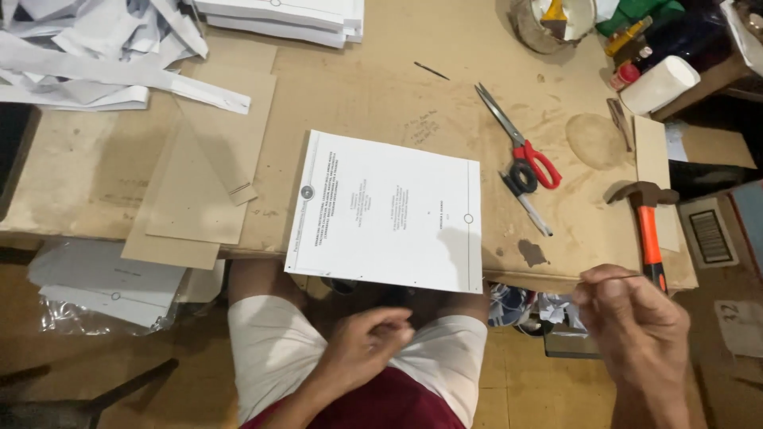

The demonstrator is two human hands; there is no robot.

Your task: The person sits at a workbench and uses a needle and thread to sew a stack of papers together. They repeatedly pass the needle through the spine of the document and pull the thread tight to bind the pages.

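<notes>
- Table (381, 87): worn tan board, stained and scuffed, its front edge just above the person's knees.
- Card sheets (199, 183): flat brown pieces, overlapped on the table's left part.
- Paper strips (103, 56): white offcuts, heaped at the far left corner.
- Booklet (389, 210): white printed stack, rectangular, lying flat, its near edge overhanging the table front; long axis ran left to right. It lay forward and left of the right hand, forward and slightly right of the left hand; the left hand was nearer.
- Hammer (648, 226): orange handle, dark head, handle pointing toward the right hand, close beside it.
- Scissors (517, 135): steel blades, red and black loops, right of the booklet.
- Right hand (636, 322): raised off the table's right front, fingers pinched shut on a needle.
- Left hand (369, 345): over the lap, fingers curled together; what they held could not be told.
- Needle (616, 277): thin, dark, straight, roughly level, pointing right toward the hammer handle.
</notes>
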